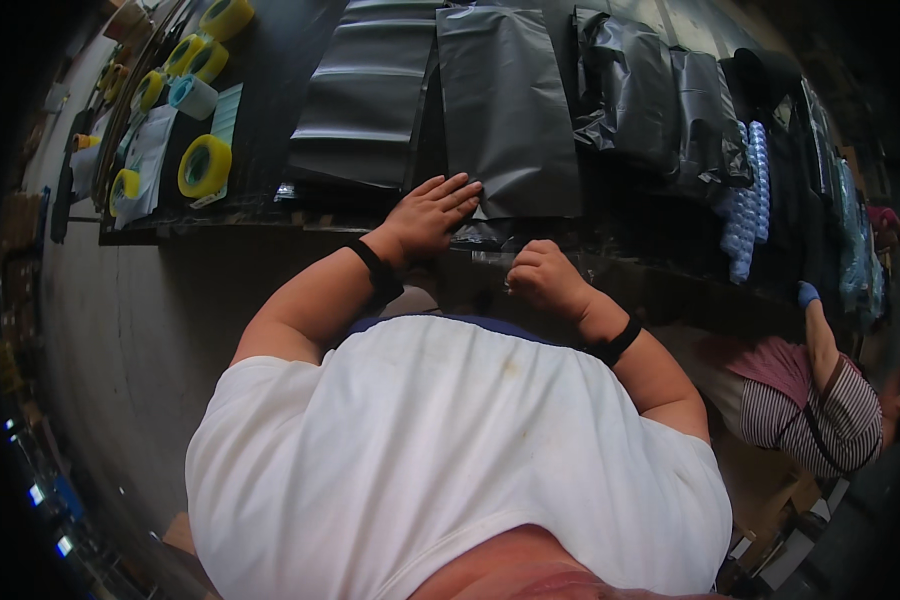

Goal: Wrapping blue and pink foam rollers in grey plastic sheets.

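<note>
My left hand point(430, 215) lies flat with its fingers stretched out, the fingertips at the lower left corner of a grey plastic mailing bag point(508, 110). My right hand point(547, 278) is closed in a pinch just off the table's near edge, below that bag. A small shiny bit shows at its fingertips, too little to name. Between my hands, a strip of clear film point(490, 256) hangs at the table edge. Left of the bag is a stack of flat grey mailing bags point(365, 100).
Several yellow tape rolls point(205, 166) and a light blue roll point(192, 97) stand on the table's left. Filled grey bags point(625, 90) lie to the right, beside blue bubble wrap point(742, 215). A co-worker in a striped shirt point(820, 415) stands at the far right, one gloved hand by the table.
</note>
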Tool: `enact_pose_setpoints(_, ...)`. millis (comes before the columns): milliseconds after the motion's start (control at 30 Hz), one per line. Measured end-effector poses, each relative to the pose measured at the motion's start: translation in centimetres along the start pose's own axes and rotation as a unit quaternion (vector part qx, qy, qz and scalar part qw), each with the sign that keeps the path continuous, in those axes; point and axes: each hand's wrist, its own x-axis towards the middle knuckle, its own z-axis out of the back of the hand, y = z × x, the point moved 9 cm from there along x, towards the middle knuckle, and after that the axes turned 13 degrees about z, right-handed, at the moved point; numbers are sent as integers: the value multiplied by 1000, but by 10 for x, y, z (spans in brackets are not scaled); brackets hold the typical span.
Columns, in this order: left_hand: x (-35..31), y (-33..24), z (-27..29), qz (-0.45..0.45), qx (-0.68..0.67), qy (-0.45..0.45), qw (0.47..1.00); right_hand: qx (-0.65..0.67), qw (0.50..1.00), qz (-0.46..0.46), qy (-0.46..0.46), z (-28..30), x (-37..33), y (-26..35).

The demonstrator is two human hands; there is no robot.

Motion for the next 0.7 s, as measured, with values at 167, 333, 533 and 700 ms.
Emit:
enact_pose_setpoints(167, -4, 4, -1, 8, 23, 18, 1000, -76, 929, -189, 308, -30, -191, 21)
enact_pose_setpoints(333, 1, 1, -6, -6, 32, 30, 999, 6, 696, -498, 517, -38, -336, 22)
enact_pose_setpoints(533, 2, -3, 3, -23, 17, 13, 1000, -317, 934, -167, -11, 110, -91, -23)
enact_pose_setpoints(700, 3, -4, 3, -30, 16, 9, 999, -406, 908, 103, 15, 79, -11, -62)
